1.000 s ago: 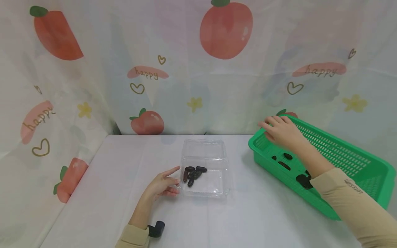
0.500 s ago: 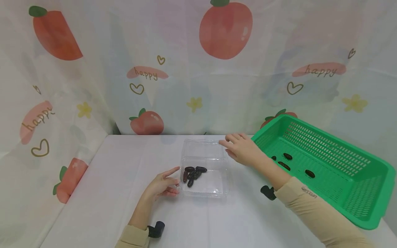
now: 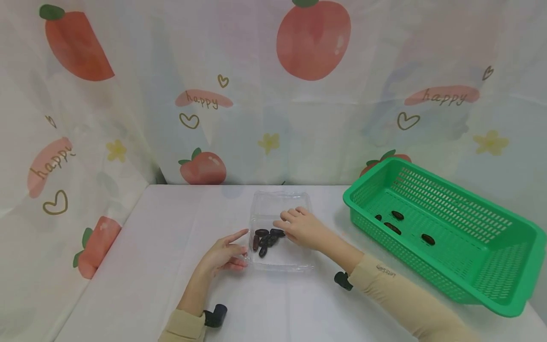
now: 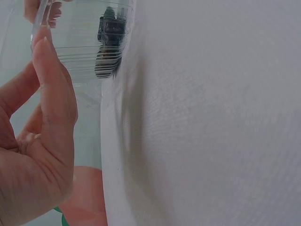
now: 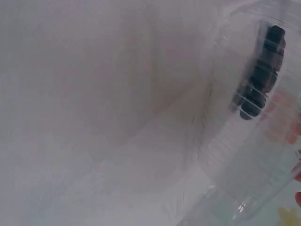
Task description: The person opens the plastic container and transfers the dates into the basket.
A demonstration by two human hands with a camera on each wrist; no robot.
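A clear plastic clamshell box (image 3: pixel 279 268) lies on the table with its lid folded back. Several dark dates (image 3: pixel 263 251) are grouped in its left half. My left hand (image 3: pixel 224 254) holds the box by its left side; the left wrist view shows thumb and fingers (image 4: pixel 54 94) at the clear rim. Over the right part of the box is my right hand (image 3: pixel 301 230), its fingers bent and pointing left near the dates. I cannot tell whether something is between those fingertips. In the right wrist view, the dates (image 5: pixel 261 75) show through the box wall, with the right hand out of sight.
A green perforated basket (image 3: pixel 461 204) stands at the right, holding several scattered dates (image 3: pixel 392 228). A white cloth (image 3: pixel 141 266) covers the table. Behind it hangs a curtain (image 3: pixel 325 123) printed with fruit and hearts. Small black cameras (image 3: pixel 215 316) are strapped to both wrists.
My right hand has come from over the green basket leftward and toward me, and is now over the clear box. The left hand stays at the box's left side.
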